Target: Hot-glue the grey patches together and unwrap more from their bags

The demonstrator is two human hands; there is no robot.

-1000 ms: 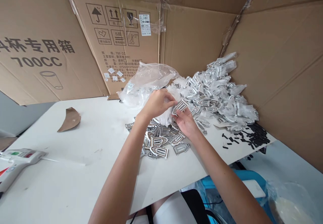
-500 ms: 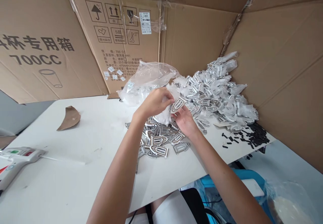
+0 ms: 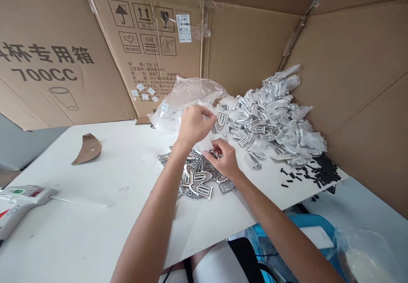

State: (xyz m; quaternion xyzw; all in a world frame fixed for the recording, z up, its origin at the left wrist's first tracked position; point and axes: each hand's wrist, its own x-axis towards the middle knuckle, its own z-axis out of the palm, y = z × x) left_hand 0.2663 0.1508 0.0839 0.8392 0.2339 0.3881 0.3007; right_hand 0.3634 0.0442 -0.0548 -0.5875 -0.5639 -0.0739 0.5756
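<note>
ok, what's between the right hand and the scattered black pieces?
In the head view, a clear plastic packet on the white tabletop lies between the right hand and the black pieces; a heap of bagged pieces borders the far side.

The head camera looks forward and down onto the table (image 3: 79, 227).

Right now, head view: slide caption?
Left hand holding an arched piece, right hand at the loose pile, bagged pieces heaped beyond.

A brown scrap (image 3: 87, 150) lies beyond a white handheld device (image 3: 25, 198), before printed cardboard (image 3: 41, 24).
</note>
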